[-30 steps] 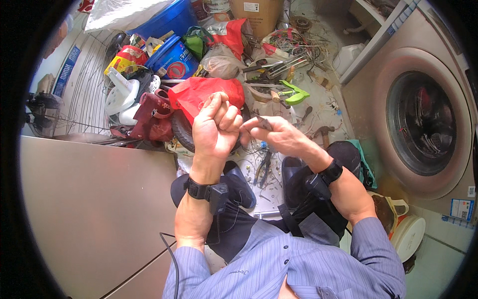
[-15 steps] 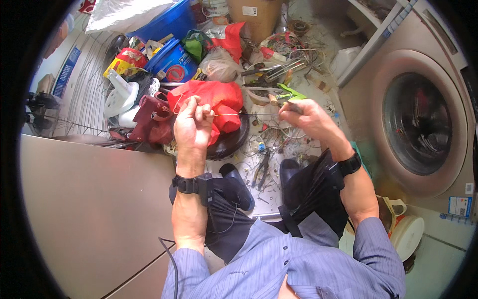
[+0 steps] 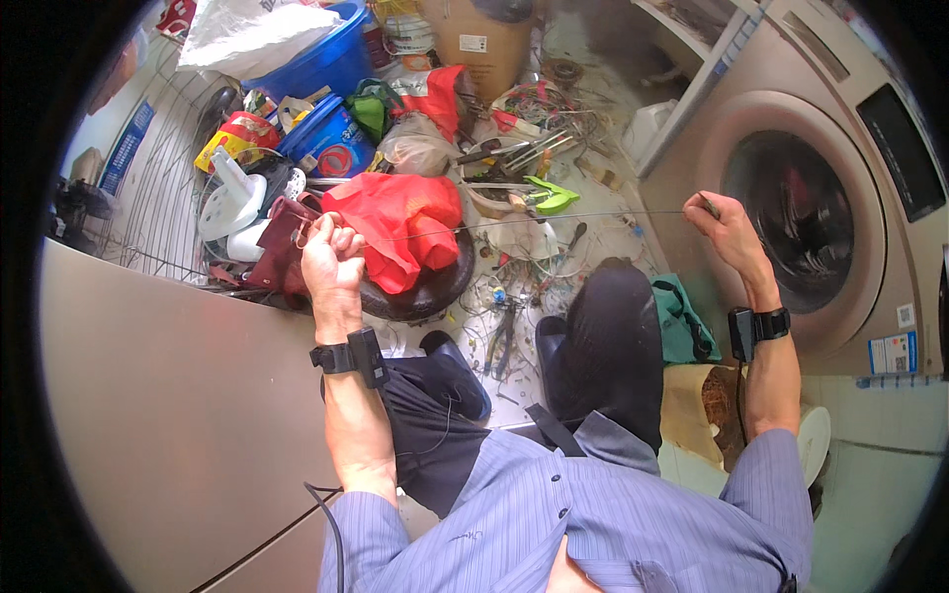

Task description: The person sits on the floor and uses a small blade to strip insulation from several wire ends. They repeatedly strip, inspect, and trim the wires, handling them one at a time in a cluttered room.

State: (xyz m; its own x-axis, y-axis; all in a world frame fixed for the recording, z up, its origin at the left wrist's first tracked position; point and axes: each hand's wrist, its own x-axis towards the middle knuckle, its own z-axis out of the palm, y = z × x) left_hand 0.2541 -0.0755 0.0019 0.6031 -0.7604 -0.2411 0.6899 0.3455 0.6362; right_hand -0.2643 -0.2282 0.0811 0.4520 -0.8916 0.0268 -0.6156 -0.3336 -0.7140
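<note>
A thin dark wire (image 3: 593, 214) runs nearly straight across in front of me, from one hand to the other. My left hand (image 3: 333, 265) is closed on its left end, palm turned up, beside a red cloth bag (image 3: 405, 222). Out by the washing machine, my right hand (image 3: 733, 237) pinches the other end. A small dark piece (image 3: 709, 207) shows between its thumb and forefinger, too small to name. Below the wire, pliers (image 3: 504, 336) lie on the floor among scraps of wire.
A washing machine (image 3: 717, 178) stands at the right, with a green bag (image 3: 682, 321) near my knee. Blue buckets (image 3: 331, 138), a cardboard box (image 3: 479, 64) and a wire rack (image 3: 148, 193) fill the back left. Screwdrivers (image 3: 539, 148) lie beyond the wire. A flat pale panel (image 3: 178, 415) borders my left.
My right hand has moved far to the right, and my left a little left and down. A much longer stretch of wire now spans between them. My right knee has shifted up.
</note>
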